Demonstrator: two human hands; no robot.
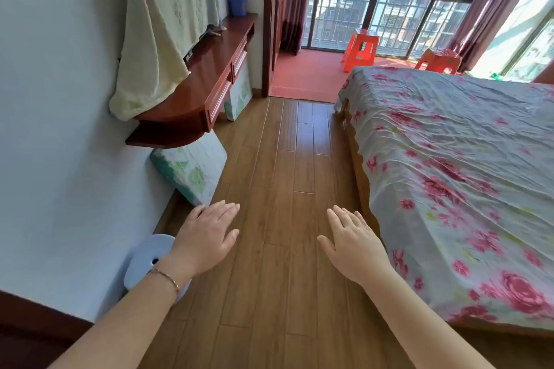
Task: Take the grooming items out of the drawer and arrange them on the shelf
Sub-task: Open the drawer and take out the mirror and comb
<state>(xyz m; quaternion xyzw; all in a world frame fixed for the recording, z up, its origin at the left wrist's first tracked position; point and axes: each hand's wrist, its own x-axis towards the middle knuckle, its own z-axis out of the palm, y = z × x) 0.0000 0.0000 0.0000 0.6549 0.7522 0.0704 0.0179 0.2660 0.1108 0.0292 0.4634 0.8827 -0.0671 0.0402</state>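
Head camera looks forward and down the floor, wide, toward the window

Two flat hands, left hand and right hand, above floor

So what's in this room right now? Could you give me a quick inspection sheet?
Surface: red-brown wall shelf, glossy, partly under a pale green cloth.
Job's things: drawers closed; no grooming items seen.
Clutter: blue container at the shelf's far end; cushions under the shelf.
Hands: left hand and right hand open, palms down, holding nothing.
Cables: nothing seen.
Surroundings: wood floor, floral bed, orange stools by barred windows.
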